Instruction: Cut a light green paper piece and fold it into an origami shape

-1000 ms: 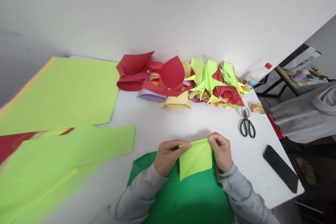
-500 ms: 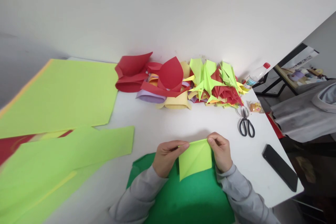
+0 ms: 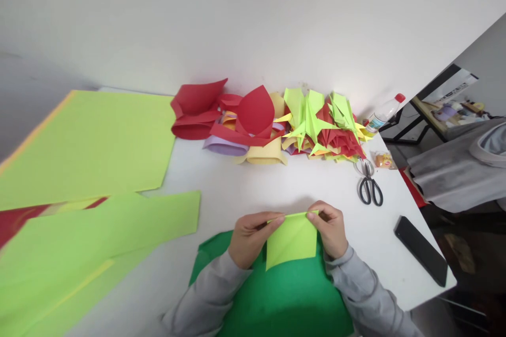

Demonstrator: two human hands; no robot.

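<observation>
A lime-green square of folded paper point(image 3: 291, 242) is held up by its top edge between my two hands. The fingers of my left hand point(image 3: 253, 236) pinch the top left corner, thumb in front. Close to the top right corner, my right hand point(image 3: 329, 227) grips the same edge, its thumb pressed on the front face. A faint diagonal crease crosses the paper. Beneath it lies a larger dark green sheet point(image 3: 288, 300), partly covered by my forearms. The fingers behind the paper are hidden.
Lime-green sheets point(image 3: 98, 142) and long strips point(image 3: 158, 216) cover the table's left. Along the wall lie red paper shapes point(image 3: 256, 113) and a heap of folded lime paper pieces point(image 3: 312, 116). Scissors point(image 3: 370, 189), a black phone point(image 3: 421, 250), a bottle point(image 3: 383, 115) and a small wrapped snack point(image 3: 383, 160) are at right.
My right hand has shifted slightly left along the top edge, exposing the paper's right corner. The diagonal crease shows less now. My left hand keeps its pinch.
</observation>
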